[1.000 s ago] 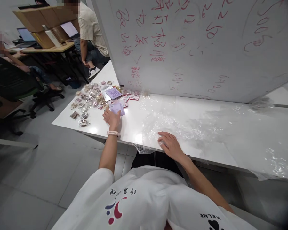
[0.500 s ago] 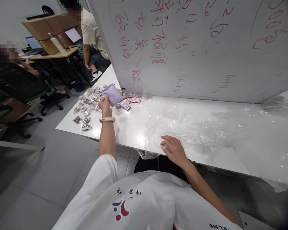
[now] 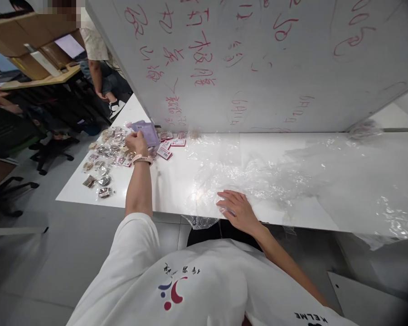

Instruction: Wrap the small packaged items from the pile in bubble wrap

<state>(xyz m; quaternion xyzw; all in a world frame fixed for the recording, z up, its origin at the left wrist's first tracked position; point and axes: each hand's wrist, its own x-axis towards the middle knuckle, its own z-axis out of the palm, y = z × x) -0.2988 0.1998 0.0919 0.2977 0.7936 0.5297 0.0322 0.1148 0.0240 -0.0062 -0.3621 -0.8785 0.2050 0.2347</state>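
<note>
My left hand (image 3: 137, 142), with a pale pink band on its wrist, is closed on a flat purple packet (image 3: 147, 133) at the far left of the white table. Around and below it lie many small clear-wrapped packets (image 3: 103, 168) with brown and pink contents. Several red-and-white cards (image 3: 165, 152) lie just right of the purple packet. My right hand (image 3: 236, 208) rests near the table's front edge with fingers spread, on crumpled clear plastic film (image 3: 258, 181). Nothing shows gripped in it.
A whiteboard (image 3: 204, 68) with red writing stands along the table's back edge. More plastic sheeting (image 3: 370, 181) covers the right side of the white table (image 3: 170, 181). At the upper left, a person sits by a wooden desk (image 3: 41, 79) with laptops; office chairs stand nearby.
The view has turned, shifting the scene leftward. My left hand still holds the purple packet, now lower over the wrapped packets. My right hand stays on the film.
</note>
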